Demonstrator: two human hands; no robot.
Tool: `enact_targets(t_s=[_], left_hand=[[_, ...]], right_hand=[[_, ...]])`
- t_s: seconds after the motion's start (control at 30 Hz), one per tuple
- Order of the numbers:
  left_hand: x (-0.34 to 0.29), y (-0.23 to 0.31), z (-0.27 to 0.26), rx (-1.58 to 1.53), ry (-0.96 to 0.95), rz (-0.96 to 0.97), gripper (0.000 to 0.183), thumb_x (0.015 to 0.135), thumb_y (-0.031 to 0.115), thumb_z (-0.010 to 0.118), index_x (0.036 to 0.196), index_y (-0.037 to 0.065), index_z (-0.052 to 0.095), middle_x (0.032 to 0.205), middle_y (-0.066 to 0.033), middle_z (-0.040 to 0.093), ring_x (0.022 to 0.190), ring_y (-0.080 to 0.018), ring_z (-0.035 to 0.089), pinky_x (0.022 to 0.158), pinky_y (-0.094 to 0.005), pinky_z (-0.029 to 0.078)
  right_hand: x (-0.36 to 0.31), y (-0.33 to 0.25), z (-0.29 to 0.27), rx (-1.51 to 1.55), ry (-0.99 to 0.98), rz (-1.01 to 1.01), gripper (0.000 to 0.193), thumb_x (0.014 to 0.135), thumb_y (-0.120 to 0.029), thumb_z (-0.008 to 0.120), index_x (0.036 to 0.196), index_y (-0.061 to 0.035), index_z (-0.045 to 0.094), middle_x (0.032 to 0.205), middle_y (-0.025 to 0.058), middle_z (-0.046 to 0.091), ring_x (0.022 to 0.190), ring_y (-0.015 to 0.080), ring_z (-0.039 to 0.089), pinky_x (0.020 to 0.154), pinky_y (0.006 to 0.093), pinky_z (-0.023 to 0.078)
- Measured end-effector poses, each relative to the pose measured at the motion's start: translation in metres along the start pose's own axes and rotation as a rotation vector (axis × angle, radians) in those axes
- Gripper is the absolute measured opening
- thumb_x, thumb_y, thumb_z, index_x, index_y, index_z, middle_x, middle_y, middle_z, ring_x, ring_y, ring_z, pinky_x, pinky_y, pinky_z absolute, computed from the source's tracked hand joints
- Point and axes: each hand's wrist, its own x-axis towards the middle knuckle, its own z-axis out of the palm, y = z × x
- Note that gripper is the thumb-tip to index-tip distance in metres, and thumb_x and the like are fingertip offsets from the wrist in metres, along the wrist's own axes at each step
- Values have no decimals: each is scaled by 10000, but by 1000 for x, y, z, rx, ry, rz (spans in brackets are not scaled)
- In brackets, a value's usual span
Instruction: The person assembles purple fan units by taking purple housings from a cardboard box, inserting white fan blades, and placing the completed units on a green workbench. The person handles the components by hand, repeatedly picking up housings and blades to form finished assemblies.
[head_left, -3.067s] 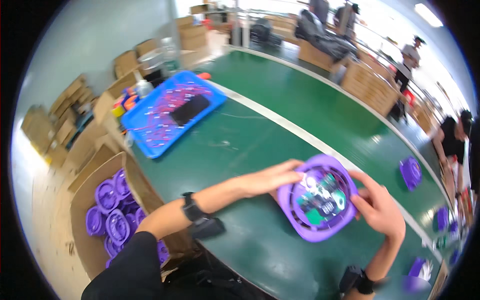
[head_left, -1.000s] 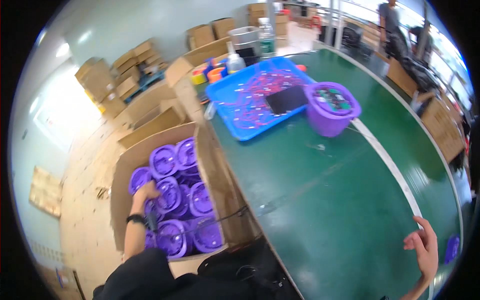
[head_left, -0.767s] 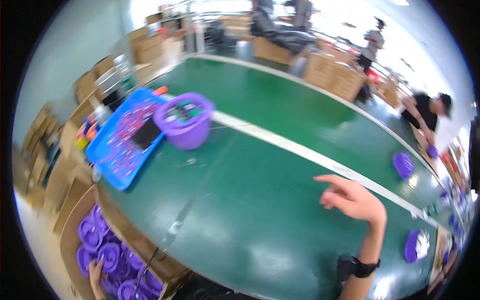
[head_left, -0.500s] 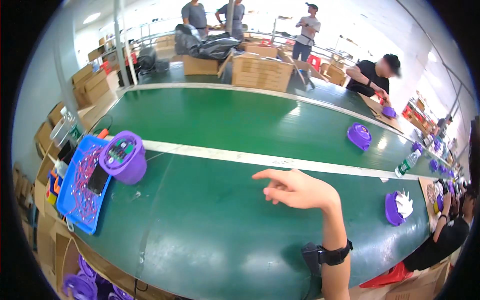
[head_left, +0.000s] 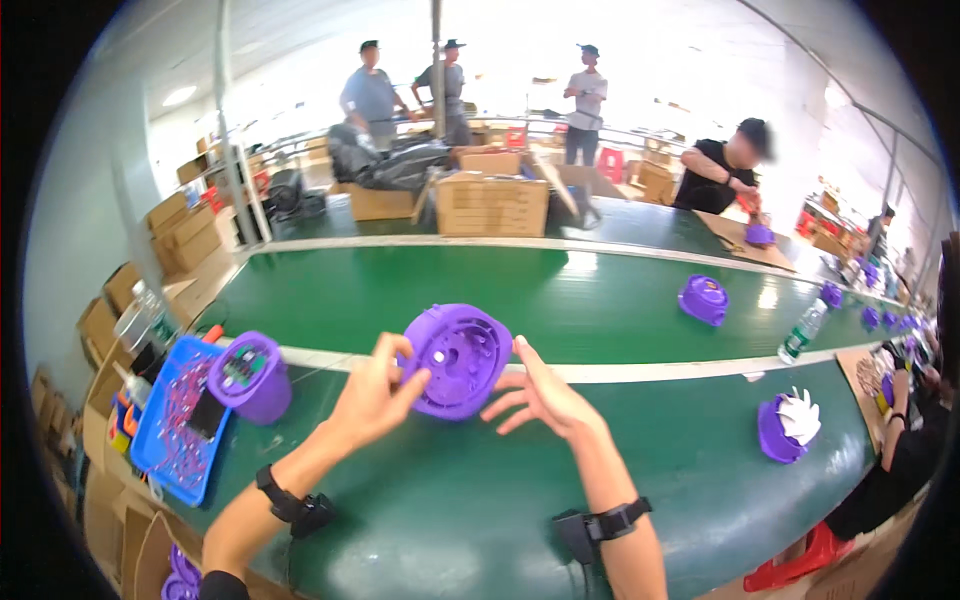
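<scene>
A round purple plastic housing (head_left: 455, 362), hollow side facing me, is held up above the green bench. My left hand (head_left: 375, 395) grips its left rim between thumb and fingers. At its right edge, my right hand (head_left: 545, 400) has its fingers spread; one fingertip is close to the rim, and whether it touches I cannot tell. To the left stands a taller purple housing (head_left: 265, 395) with a green circuit board (head_left: 243, 368) in its top. Next to it, a blue tray (head_left: 190, 490) holds many thin red and white wires and a dark flat object (head_left: 207, 413).
On the right are a purple part with a white fan wheel (head_left: 799, 417) and a plastic bottle (head_left: 803, 332). Another purple housing (head_left: 704, 300) rests on the green conveyor (head_left: 400, 275). A carton (head_left: 492, 205) stands behind it. A co-worker (head_left: 725, 165) handles a purple part at the far right.
My left hand has come into view from the lower left with the purple housing. My right hand has moved left and its fingers have spread. The view has tilted up.
</scene>
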Motion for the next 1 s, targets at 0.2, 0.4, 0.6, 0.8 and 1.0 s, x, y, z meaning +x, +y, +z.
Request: enact_targets(t_s=[0.2, 0.4, 0.6, 0.8, 1.0], left_hand=[[15, -17, 61, 467, -98, 825, 337, 801, 114, 732, 1105, 77, 589, 840, -75, 620, 763, -263, 642, 646, -343, 536], [18, -12, 65, -629, -145, 23, 937, 720, 172, 824, 1460, 92, 256, 1478, -167, 314, 1364, -305, 371, 1029, -472, 436], [23, -18, 51, -152, -167, 278, 1161, 604, 282, 910, 1499, 110, 191, 1521, -260, 198, 1426, -420, 233, 1139, -500, 284], [20, -23, 42, -176, -10, 403, 1098, 562, 267, 916, 1445, 136, 276, 1499, -300, 211, 1400, -466, 262, 1111, -538, 322], [22, -33, 43, 36, 132, 443, 1027, 566, 243, 880, 1410, 153, 302, 1462, -279, 292, 1333, -444, 385, 1055, -519, 394]], right_hand=[[4, 17, -33, 415, 292, -229, 735, 913, -638, 477, 1417, -116, 361, 1304, 145, 516, 1095, 279, 591, 857, 486, 540], [-7, 4, -37, 481, 239, -533, 533, 926, -254, 635, 1382, -107, 400, 1267, 74, 533, 1135, 199, 554, 919, 400, 497], [-5, -6, -18, 117, 95, -616, 484, 880, -106, 654, 1318, -7, 473, 1458, 171, 409, 1353, 260, 383, 1124, 384, 302], [-3, -12, -11, 60, 28, -644, 485, 871, -85, 653, 1321, -4, 492, 1507, 208, 344, 1402, 283, 317, 1160, 401, 238], [3, -3, -11, -72, 144, -518, 501, 971, -142, 556, 1433, -27, 399, 1506, 205, 345, 1284, 247, 480, 976, 351, 470]])
